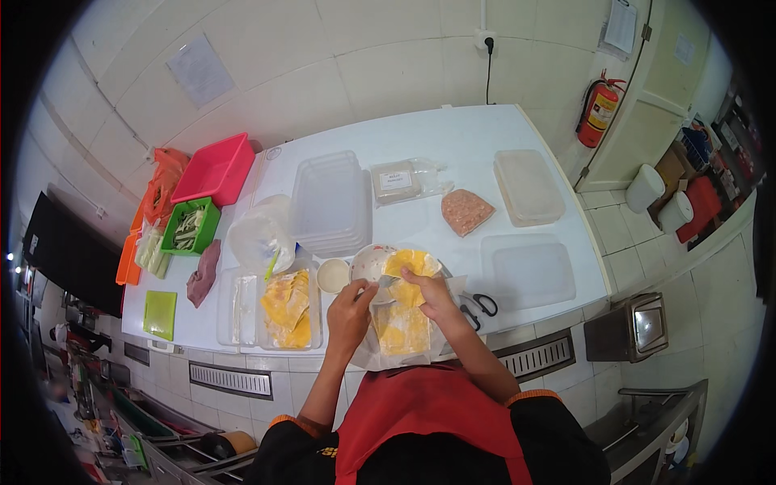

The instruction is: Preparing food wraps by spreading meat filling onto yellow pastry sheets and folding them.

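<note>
My right hand [436, 296] pinches a floppy yellow dough wrapper [409, 264], with its thumb on top. My left hand [350, 315] is just to the left, its fingertips close together over the edge of a patterned bowl [367, 260]; whether they hold anything is too small to tell. Below both hands, more yellow wrappers [400, 332] dusted with white lie on white paper [367, 351] at the table's front edge. Left of my left hand, a clear plastic tub [315, 321] holds a folded heap of yellow wrappers [288, 306]. A small cream bowl [333, 276] stands by the patterned one.
Black-handled scissors [484, 305] lie right of my right forearm. Farther back are stacked clear tubs [327, 200], a bagged block [397, 182], a bag of minced filling [465, 211] and a lidded container [528, 187]. Pink [218, 170] and green [209, 233] baskets stand left.
</note>
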`<state>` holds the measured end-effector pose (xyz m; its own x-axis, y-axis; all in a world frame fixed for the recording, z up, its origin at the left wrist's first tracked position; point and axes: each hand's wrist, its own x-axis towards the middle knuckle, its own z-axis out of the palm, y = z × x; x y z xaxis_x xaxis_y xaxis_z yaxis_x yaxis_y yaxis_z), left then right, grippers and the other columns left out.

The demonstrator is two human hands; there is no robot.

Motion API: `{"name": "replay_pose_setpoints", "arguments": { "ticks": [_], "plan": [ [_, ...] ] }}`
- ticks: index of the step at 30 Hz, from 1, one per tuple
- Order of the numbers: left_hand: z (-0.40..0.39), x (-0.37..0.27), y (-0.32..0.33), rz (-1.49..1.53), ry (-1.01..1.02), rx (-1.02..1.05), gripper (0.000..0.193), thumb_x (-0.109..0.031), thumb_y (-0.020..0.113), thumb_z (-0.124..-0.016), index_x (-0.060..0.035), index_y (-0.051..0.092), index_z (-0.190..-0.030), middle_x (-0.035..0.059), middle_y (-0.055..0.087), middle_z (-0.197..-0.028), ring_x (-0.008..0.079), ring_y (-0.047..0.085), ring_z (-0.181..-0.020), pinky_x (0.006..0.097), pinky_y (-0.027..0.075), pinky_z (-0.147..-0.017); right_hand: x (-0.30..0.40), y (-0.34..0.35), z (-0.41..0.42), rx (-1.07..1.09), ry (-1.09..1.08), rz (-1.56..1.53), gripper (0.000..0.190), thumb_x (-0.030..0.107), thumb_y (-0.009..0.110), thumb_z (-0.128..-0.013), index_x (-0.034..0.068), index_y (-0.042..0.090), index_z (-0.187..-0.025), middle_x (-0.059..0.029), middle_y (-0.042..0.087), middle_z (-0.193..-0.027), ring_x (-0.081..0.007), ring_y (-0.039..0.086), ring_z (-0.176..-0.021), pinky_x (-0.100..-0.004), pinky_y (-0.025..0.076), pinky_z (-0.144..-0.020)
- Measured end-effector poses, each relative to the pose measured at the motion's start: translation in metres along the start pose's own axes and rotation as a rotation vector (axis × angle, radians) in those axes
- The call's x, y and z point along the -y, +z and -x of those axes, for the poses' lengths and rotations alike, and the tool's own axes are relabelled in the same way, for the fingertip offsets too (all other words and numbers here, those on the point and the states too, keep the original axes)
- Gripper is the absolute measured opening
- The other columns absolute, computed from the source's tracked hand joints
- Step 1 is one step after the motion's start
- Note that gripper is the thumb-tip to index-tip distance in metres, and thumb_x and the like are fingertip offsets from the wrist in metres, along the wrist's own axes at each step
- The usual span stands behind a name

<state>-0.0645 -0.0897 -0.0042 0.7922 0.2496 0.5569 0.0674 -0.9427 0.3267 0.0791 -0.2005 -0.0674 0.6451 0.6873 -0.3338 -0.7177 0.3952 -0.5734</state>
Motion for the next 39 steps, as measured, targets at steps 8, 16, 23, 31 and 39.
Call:
{"name": "replay_pose_setpoints", "arguments": {
  "ticks": [8, 16, 23, 31, 39],
  "plan": [
    [0.021, 0.056, 0.025, -0.088, -0.238, 0.364, 0.025, 0.000, 0.062, -0.078, -0.0079, 0.070, -0.100, 0.0113, 0.060, -0.104, 0.0304, 0.062, -0.091, 0.0408, 0.051, -0.075, 0.038, -0.023, 0.007, 0.082, 0.018, -0.165, 0.041, 0.031, 0.044, -0.100, 0.000, 0.049, -0.127, -0.0130, 0.059, -0.121, -0.0271, 0.059, -0.110, -0.0387, 0.048, -0.095],
    [-0.022, 0.020, 0.005, 0.101, -0.060, 0.094, 0.020, -0.005, 0.068, -0.078, -0.0063, 0.070, -0.098, 0.0106, 0.061, -0.102, 0.0287, 0.059, -0.089, 0.0369, 0.049, -0.075, 0.017, -0.016, 0.030, 0.282, 0.160, -0.194, 0.043, 0.010, 0.048, -0.088, -0.001, 0.045, -0.129, -0.0152, 0.055, -0.124, -0.0278, 0.057, -0.112, -0.0412, 0.046, -0.097],
    [-0.027, -0.001, 0.009, 0.410, -0.114, -0.064, 0.026, -0.013, 0.079, -0.071, -0.0061, 0.072, -0.095, 0.0077, 0.062, -0.095, 0.0244, 0.057, -0.092, 0.0346, 0.046, -0.080, -0.009, 0.009, 0.043, 0.338, 0.172, -0.058, 0.052, -0.006, 0.046, -0.079, -0.002, 0.043, -0.130, -0.0126, 0.055, -0.119, -0.0240, 0.057, -0.109, -0.0366, 0.047, -0.094],
    [-0.022, 0.023, -0.004, 0.761, -0.394, 0.067, 0.019, -0.012, 0.079, -0.075, -0.0064, 0.073, -0.092, 0.0050, 0.062, -0.100, 0.0159, 0.058, -0.093, 0.0294, 0.046, -0.081, -0.007, 0.017, 0.051, 0.337, 0.164, 0.160, 0.056, -0.008, 0.046, -0.076, 0.001, 0.042, -0.132, -0.0089, 0.055, -0.119, -0.0184, 0.056, -0.109, -0.0320, 0.047, -0.092],
    [-0.015, 0.008, 0.015, 1.058, -0.631, -0.051, 0.024, -0.013, 0.076, -0.080, -0.0029, 0.063, -0.098, 0.0055, 0.063, -0.098, 0.0108, 0.055, -0.093, 0.0287, 0.045, -0.081, -0.011, 0.024, 0.046, 0.283, 0.195, 0.127, 0.048, -0.003, 0.052, -0.081, 0.002, 0.047, -0.129, -0.0074, 0.057, -0.117, -0.0177, 0.058, -0.107, -0.0314, 0.048, -0.090]
  ]
}}
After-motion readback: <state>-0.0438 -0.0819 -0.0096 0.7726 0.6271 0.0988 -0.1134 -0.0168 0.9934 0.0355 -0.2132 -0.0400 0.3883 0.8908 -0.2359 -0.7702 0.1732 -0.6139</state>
